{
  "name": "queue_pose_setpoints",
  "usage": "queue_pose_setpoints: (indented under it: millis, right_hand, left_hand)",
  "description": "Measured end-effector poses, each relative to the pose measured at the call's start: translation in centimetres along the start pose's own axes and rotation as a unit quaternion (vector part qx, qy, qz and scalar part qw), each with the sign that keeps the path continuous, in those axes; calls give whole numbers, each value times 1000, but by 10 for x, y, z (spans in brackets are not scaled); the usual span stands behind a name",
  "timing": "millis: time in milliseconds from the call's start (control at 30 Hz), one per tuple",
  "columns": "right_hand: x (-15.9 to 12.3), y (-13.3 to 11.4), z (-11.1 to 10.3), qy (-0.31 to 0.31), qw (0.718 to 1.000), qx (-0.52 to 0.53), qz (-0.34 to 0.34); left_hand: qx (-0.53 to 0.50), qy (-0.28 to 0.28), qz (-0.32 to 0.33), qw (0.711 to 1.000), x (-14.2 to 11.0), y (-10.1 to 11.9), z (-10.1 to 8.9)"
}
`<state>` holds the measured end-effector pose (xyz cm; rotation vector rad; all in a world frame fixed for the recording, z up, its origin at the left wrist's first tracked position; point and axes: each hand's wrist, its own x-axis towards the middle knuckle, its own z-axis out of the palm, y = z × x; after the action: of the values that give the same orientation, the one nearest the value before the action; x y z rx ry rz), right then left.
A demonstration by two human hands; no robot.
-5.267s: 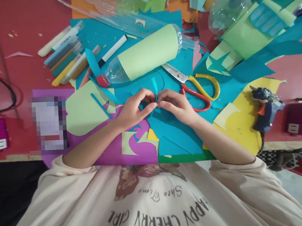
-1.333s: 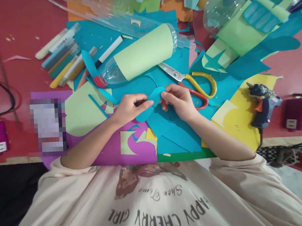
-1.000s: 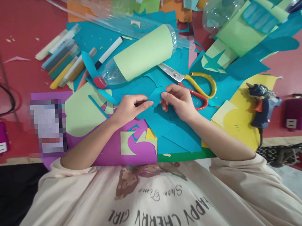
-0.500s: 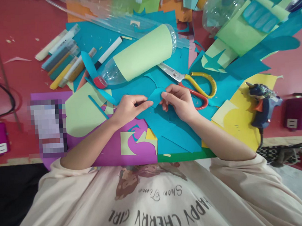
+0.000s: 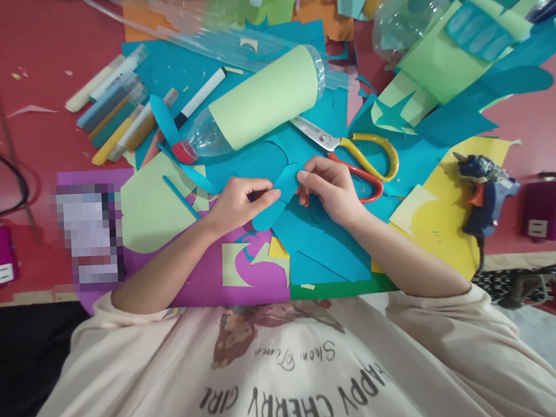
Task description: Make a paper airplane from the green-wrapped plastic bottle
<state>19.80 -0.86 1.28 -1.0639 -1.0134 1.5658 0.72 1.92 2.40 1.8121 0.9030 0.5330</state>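
Note:
Between my hands is a blue paper cutout (image 5: 281,188) with rounded ends, lying at a slant. My left hand (image 5: 241,204) is closed, with thumb and forefinger at the cutout's left edge. The thumb and fingers of my right hand (image 5: 328,185) pinch its upper right end; some of those fingers are hidden behind the hand. Just beyond lies a clear plastic bottle (image 5: 208,133) on its side, with a red cap and a light green paper wrap (image 5: 268,95). Scissors (image 5: 333,143) with yellow and red handles rest close to my right hand.
Several markers (image 5: 117,111) lie at the left back. A phone-like blurred object (image 5: 88,235) is at the left. On the right, a glue gun (image 5: 484,193) lies on yellow paper (image 5: 444,226). Paper scraps (image 5: 257,265) and a large blue sheet (image 5: 326,249) cover the near table.
The cutout's lower left end has come out flat below my left hand, so more of it shows. Both hands are almost where they were.

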Motion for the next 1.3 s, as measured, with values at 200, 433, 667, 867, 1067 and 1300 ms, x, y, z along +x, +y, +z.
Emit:
queue_pose_setpoints:
  millis: [200,433,667,867,1067,1300]
  right_hand:
    - [-1,1,1,0,1000,-12,5]
    - [0,2,1,-9,1000,-22,0]
    - [0,2,1,-4,1000,-23,10]
    - [-1,-1,3,-8,999,-40,6]
    - [-3,-3,5,-8,999,-51,3]
    - [-6,-6,7,2,998,-55,-1]
  left_hand:
    - [25,-3,11,1000,-1,-3,1]
    - [38,5,39,998,-1,-5,2]
    - [42,-9,27,999,-1,-2,3]
    - [52,-22,30,998,0,-1,2]
    - [37,-24,28,999,-2,-2,3]
    - [-14,-32,7,999,-4,-1,5]
